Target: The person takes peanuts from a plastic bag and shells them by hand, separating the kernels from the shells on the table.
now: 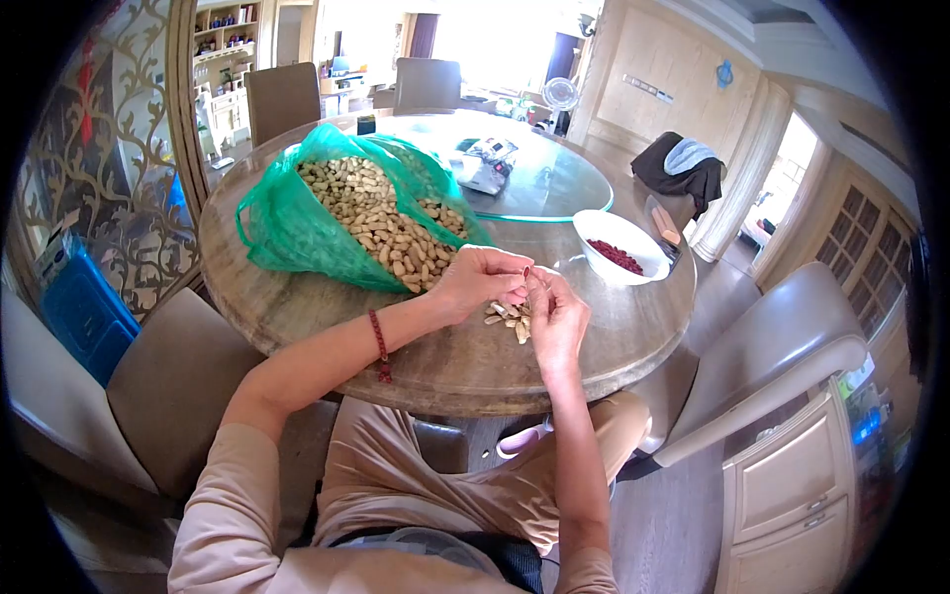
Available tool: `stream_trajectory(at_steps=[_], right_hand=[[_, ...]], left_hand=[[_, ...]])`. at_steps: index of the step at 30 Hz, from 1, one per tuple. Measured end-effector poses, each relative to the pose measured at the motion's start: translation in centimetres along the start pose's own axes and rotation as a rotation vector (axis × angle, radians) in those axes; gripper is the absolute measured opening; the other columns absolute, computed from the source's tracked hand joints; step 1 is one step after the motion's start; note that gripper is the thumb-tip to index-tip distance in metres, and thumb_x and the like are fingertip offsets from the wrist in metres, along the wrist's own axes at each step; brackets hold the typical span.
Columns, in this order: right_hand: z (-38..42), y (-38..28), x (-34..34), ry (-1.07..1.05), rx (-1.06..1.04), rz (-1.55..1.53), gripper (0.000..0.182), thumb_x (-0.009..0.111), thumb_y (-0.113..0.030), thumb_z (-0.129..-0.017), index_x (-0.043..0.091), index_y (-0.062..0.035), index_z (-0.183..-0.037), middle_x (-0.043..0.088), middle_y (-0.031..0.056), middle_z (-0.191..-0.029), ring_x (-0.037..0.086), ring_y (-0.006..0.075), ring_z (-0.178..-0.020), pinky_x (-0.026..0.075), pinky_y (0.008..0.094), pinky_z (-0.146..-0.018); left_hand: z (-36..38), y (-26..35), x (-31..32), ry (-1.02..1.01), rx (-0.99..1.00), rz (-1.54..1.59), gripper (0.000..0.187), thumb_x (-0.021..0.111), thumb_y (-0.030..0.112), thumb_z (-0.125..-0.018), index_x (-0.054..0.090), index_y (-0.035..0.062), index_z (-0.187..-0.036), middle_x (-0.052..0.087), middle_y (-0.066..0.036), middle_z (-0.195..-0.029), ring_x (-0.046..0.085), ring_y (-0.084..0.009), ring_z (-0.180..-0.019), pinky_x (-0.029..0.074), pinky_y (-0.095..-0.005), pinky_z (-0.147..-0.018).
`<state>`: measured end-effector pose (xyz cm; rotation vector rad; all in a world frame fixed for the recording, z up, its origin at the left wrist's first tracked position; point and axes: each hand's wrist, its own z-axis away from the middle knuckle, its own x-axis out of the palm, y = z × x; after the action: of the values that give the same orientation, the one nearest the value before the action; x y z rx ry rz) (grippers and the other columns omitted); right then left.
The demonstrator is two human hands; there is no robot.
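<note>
My left hand (477,284) and my right hand (556,315) meet over the near side of the round table, fingertips pinched together. Between them shows a small dark-red bit, which looks like a peanut; the fingers hide most of it. Just below the hands lies a small heap of broken peanut shells (516,322) on the tabletop. To the left, a green plastic bag (287,236) lies open, full of unshelled peanuts (381,218). A white bowl (592,230) right of my hands holds red shelled peanuts (616,257).
The wooden table (327,322) carries a glass turntable (554,188) with a silvery plastic packet (487,163) on it. Chairs stand around, one grey chair (782,346) at right and one (178,386) at left. Dark cloth covers another chair (678,170) behind.
</note>
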<state>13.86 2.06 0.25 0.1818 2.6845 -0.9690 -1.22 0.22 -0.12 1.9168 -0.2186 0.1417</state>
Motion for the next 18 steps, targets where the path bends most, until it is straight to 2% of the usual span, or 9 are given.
stream_trajectory(at_steps=[3,7,9,12,18], right_hand=[[0.0,0.9,0.6,0.024,-0.092,0.054,0.016,0.057,-0.012,-0.083,0.062,-0.0022,-0.094,0.063,0.0186,-0.080,0.063,0.0312,-0.071,0.049,0.0361,-0.063],[0.0,1.1,0.6,-0.016,-0.051,0.119,0.016,0.057,-0.012,-0.083,0.062,-0.0024,-0.095,0.063,0.0188,-0.083,0.063,0.0324,-0.074,0.049,0.0373,-0.064],[0.1,1.6,0.8,0.017,-0.163,0.201,0.017,0.056,-0.012,-0.082,0.062,-0.0025,-0.095,0.062,0.0188,-0.085,0.062,0.0324,-0.075,0.050,0.0382,-0.065],[0.2,1.6,0.9,0.022,-0.163,0.228,0.017,0.055,-0.012,-0.083,0.062,-0.0025,-0.095,0.062,0.0186,-0.087,0.062,0.0325,-0.076,0.050,0.0389,-0.066],[0.1,1.1,0.9,0.036,-0.145,0.271,0.014,0.055,-0.010,-0.083,0.063,-0.0018,-0.089,0.062,0.0184,-0.080,0.060,0.0353,-0.070,0.049,0.0396,-0.062]], left_hand=[[0.0,0.2,-0.1,0.007,0.024,-0.017,0.025,0.060,0.001,-0.080,0.060,-0.0016,-0.105,0.064,-0.011,-0.091,0.063,-0.0129,-0.073,0.054,-0.0250,-0.065],[0.0,0.2,-0.1,0.000,0.040,-0.090,0.024,0.059,0.002,-0.082,0.061,-0.0002,-0.105,0.064,-0.009,-0.087,0.062,-0.0121,-0.071,0.055,-0.0249,-0.065],[0.1,0.4,0.1,0.002,0.047,-0.134,0.023,0.059,0.002,-0.082,0.061,0.0001,-0.105,0.063,-0.009,-0.085,0.061,-0.0118,-0.071,0.055,-0.0250,-0.065],[0.2,0.7,0.4,0.019,0.023,-0.178,0.022,0.056,0.000,-0.083,0.062,0.0005,-0.104,0.063,-0.008,-0.083,0.061,-0.0112,-0.071,0.055,-0.0253,-0.066],[0.4,0.4,0.6,-0.010,0.041,-0.216,0.023,0.054,-0.002,-0.083,0.062,0.0003,-0.104,0.063,-0.009,-0.081,0.060,-0.0112,-0.071,0.055,-0.0252,-0.064]])
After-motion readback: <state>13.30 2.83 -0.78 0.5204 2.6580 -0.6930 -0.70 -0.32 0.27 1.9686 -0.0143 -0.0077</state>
